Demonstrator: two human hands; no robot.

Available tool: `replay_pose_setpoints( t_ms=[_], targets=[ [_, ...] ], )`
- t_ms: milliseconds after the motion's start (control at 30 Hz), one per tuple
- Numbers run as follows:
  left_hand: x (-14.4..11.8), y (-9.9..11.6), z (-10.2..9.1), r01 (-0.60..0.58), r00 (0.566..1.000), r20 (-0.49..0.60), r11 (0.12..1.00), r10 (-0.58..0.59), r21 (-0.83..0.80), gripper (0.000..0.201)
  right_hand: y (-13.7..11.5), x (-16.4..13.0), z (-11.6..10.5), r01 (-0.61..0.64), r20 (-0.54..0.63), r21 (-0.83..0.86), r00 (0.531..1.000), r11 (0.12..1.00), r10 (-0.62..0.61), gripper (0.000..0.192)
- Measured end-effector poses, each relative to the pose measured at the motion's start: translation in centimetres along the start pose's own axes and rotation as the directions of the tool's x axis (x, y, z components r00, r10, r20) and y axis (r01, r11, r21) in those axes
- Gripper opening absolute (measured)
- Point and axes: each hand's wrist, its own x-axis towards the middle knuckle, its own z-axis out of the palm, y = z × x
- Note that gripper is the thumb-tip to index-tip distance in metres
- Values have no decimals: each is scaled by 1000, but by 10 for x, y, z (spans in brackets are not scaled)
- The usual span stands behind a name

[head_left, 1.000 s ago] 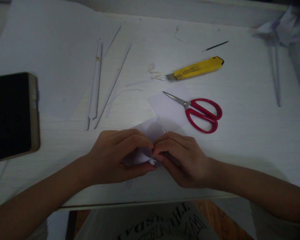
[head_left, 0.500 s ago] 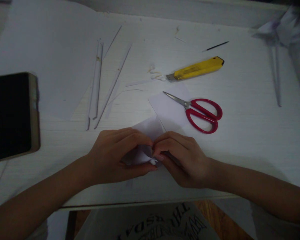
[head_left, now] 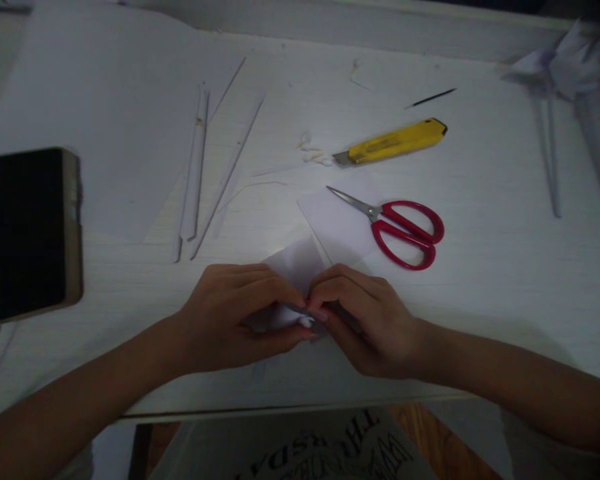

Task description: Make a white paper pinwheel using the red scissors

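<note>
Barely shifted since before, left hand [head_left: 230, 320] and right hand [head_left: 360, 317] stayed curled, fingertips pinching the folded white paper [head_left: 297, 267] between them.

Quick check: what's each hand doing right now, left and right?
Left hand: closed, pinching the folded white paper.
Right hand: closed, pinching the same paper.

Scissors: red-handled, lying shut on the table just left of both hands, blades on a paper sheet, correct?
Not quite. In the head view the red-handled scissors lie shut beyond and right of both hands, left hand and right hand; the blades do rest on a paper sheet.
</note>
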Motion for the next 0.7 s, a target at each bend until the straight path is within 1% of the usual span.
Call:
replay_pose_setpoints(
  t_ms=[133,267,500,700],
  targets=[
    [0,2,-1,41,999,-13,999,-41,-23,17,0,0,0,4,-3,-6,1000,1000,-4,11],
    [1,3,-1,86,996,-36,996,-86,-4,17,-1,-1,1,-7,-16,-13,1000,1000,6,11],
    [1,5,-1,165,986,-16,986,-165,-38,17,-1,-1,1,-13,-23,-33,1000,999,13,13],
    [0,6,-1,189,981,-25,980,-191,-66,17,-2,-3,1,-8,-30,-54,1000,998,6,15]
  ],
)
